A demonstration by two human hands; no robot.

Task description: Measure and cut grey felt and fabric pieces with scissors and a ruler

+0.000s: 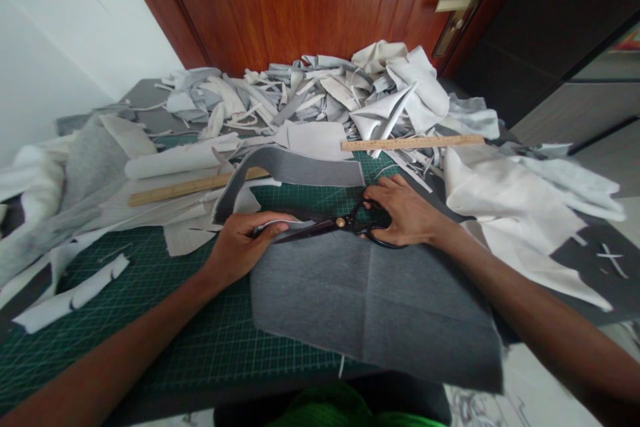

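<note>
While grey fabric (320, 300), lower centre, is pinched in the left hand (247, 240) and scissors (341, 222) are gripped in the half-curled right hand (407, 210), the left could be nicked, blades (316, 230) being so near; the desk (590, 267) is covered by a green mat (150, 273) and scraps (337, 90), a wooden door (300, 0) seen top centre.

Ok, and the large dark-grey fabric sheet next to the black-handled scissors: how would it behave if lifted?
The large dark-grey fabric sheet would probably bend easily, since fold creases cross it. It looks light for its size, as its edges seem thin. It's unlikely to roll, lying spread out.
</note>
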